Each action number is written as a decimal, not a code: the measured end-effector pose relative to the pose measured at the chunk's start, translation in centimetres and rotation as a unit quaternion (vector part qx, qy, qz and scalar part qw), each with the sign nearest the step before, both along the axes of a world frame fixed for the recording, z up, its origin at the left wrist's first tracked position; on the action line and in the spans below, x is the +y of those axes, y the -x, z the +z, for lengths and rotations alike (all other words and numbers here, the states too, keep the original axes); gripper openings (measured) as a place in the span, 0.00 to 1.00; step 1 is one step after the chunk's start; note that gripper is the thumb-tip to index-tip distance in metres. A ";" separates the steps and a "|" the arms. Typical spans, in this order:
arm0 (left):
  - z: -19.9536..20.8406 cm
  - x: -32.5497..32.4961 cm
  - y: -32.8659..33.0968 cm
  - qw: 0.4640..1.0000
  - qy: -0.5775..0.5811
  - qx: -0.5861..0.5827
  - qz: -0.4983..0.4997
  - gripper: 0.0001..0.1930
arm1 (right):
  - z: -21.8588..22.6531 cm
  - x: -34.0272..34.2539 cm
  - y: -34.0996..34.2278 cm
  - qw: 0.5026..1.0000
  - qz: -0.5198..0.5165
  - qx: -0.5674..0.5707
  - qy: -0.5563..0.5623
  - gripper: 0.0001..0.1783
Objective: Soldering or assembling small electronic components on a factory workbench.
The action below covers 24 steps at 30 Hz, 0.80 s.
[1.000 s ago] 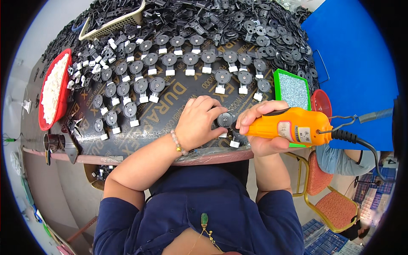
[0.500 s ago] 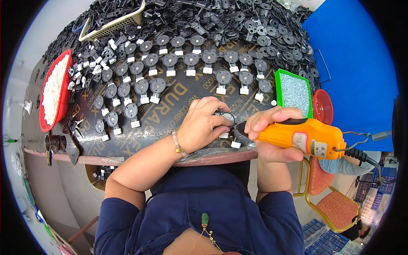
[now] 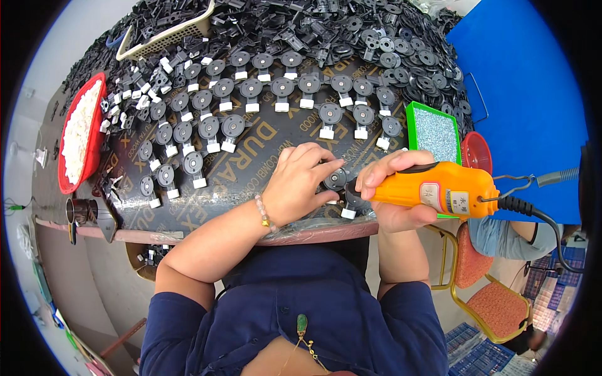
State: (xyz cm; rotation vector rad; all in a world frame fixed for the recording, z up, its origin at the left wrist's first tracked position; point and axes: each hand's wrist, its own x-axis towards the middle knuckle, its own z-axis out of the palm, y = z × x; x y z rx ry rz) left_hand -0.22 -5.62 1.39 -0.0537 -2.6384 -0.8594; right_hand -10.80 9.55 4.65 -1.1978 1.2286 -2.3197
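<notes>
My right hand (image 3: 398, 194) is wrapped round an orange electric screwdriver (image 3: 448, 191), which lies slanted with its dark nose toward my left hand. Below that nose sits a black disc part with a white end (image 3: 350, 213); its top is partly covered. My left hand (image 3: 301, 178) rests at the table's near side, thumb and forefinger spread on either side of another black disc part (image 3: 335, 180). That disc shows between them, and I see no firm grip. The driver's tip is hidden by my fingers.
Rows of similar disc parts (image 3: 282, 88) lie across the dark table, with heaped black pieces (image 3: 301, 31) behind. A red tray of white pieces (image 3: 79, 135) stands left. To the right are a green tray of small metal bits (image 3: 436, 135), a red bowl (image 3: 476, 153) and a blue panel (image 3: 520, 94).
My left forefinger has lifted off the disc and spread from the thumb, uncovering the disc. The screwdriver has shifted slightly left, its rear end lower in the picture.
</notes>
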 end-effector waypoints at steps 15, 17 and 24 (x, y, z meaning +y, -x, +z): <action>-0.4 0.4 0.1 1.000 0.031 0.006 -0.003 0.25 | 0.9 -1.1 -1.1 0.996 0.012 -0.043 -0.082 0.45; -0.1 0.9 0.0 0.999 0.041 -0.003 -0.006 0.25 | 1.3 -0.6 0.2 0.995 0.059 -0.036 -0.069 0.48; 3.3 0.6 -1.9 0.987 0.146 -0.066 0.010 0.30 | 4.4 6.4 2.2 0.992 0.027 0.056 0.112 0.48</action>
